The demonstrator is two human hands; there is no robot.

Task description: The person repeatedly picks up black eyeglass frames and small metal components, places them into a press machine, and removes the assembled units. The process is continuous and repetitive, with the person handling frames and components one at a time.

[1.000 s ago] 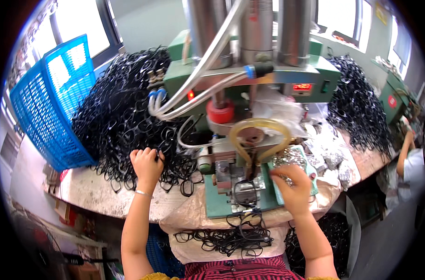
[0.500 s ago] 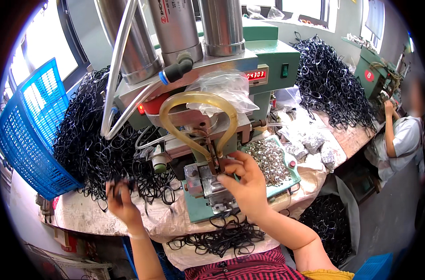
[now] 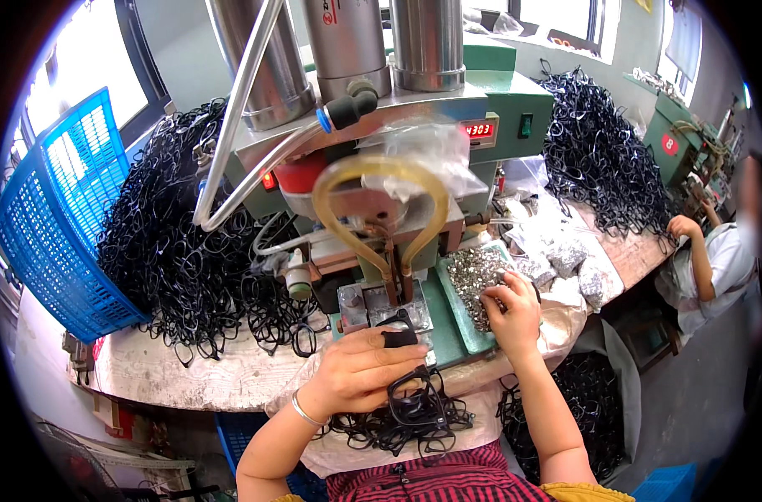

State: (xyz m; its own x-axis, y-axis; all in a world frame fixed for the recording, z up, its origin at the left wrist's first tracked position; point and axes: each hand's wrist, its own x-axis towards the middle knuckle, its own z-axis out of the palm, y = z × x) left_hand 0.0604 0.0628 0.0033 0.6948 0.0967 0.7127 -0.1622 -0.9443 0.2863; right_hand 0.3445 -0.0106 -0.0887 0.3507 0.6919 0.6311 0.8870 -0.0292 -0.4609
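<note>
My left hand (image 3: 357,370), with a silver bangle at the wrist and a black cover on a fingertip, is closed on a black eyeglass frame (image 3: 416,400) in front of the press. One end of the frame reaches up toward the metal fixture (image 3: 353,308) below the press head. Over on the right, my right hand (image 3: 516,320) dips into a green tray (image 3: 479,341) of small metal parts (image 3: 471,276). Its fingers are bent together, and whatever is between them is too small to make out. More black frames (image 3: 356,431) lie on the cloth at my lap.
A green press (image 3: 515,105) with steel cylinders and a looped yellow tube (image 3: 442,209) stands ahead. Heaps of black frames (image 3: 189,251) flank it; a blue basket (image 3: 55,226) leans at left. Plastic bags (image 3: 565,255) lie right of the tray. Another person (image 3: 711,259) sits far right.
My left hand has come from the heap at left to the front of the fixture with a frame. My right hand has gone from the fixture to the parts tray.
</note>
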